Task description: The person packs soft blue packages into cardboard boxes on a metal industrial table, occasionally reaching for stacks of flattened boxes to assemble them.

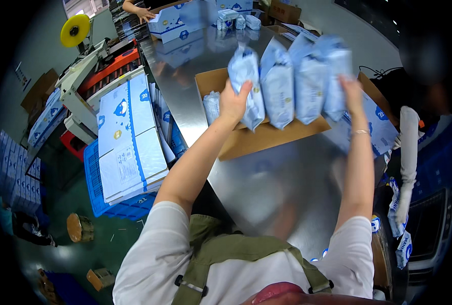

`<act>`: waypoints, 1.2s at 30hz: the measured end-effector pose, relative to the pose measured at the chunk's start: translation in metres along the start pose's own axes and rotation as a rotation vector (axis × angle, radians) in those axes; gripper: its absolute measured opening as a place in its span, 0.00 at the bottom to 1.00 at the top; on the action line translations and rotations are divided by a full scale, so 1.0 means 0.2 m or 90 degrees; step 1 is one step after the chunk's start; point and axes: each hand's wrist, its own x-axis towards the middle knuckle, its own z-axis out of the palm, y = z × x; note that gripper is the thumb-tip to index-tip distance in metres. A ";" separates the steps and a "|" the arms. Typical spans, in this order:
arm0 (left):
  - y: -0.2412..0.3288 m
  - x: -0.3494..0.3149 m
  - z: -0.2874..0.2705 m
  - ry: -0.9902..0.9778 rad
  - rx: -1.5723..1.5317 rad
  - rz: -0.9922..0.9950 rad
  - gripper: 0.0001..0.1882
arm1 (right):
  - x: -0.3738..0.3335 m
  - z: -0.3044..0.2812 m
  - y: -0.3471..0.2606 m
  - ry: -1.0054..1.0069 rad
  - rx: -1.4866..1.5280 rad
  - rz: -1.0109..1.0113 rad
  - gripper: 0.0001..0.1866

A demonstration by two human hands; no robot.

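1. Reaching fwd over steel table (266,178): both bare arms extended from lower edge.
2. Left hand (233,104) closed on outer pack at left end of row of pale-blue soft packs (292,81); right hand (352,94) pressed flat vs. right end, fingers up. Row squeezed btwn hands, held above open cardboard box (266,137).
3. One pack (211,107) already inside box, left corner.
4. Flat printed cartons (126,137) stacked on blue crate (96,188), left of table.
5. Far end: more packs (236,20); another person's hand (144,12) at a carton.
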 end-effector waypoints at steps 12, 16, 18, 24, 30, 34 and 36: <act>-0.22 -0.34 -0.22 -0.454 0.681 0.236 0.30 | -0.81 0.43 -0.14 -0.297 -0.051 0.030 0.17; 0.02 0.01 -0.48 -0.673 0.645 0.188 0.17 | -1.36 -0.05 -0.45 -0.026 0.142 0.093 0.38; -0.02 0.06 -0.55 -0.597 0.651 0.248 0.19 | -1.56 0.05 -0.67 0.023 0.084 0.168 0.55; -0.28 0.01 -0.92 -0.117 0.475 0.403 0.31 | -1.64 0.82 -0.82 0.135 0.195 0.353 0.60; -0.74 -0.37 -1.91 0.219 0.793 -0.595 0.51 | -0.74 1.47 -0.55 0.049 0.177 0.175 0.53; -1.14 -0.53 -2.12 0.127 0.420 -0.579 0.45 | -0.38 1.50 -0.37 -0.381 0.342 0.288 0.37; -1.44 -0.69 -2.51 0.197 0.525 -0.535 0.43 | -0.49 1.43 -0.64 -0.410 0.249 0.172 0.32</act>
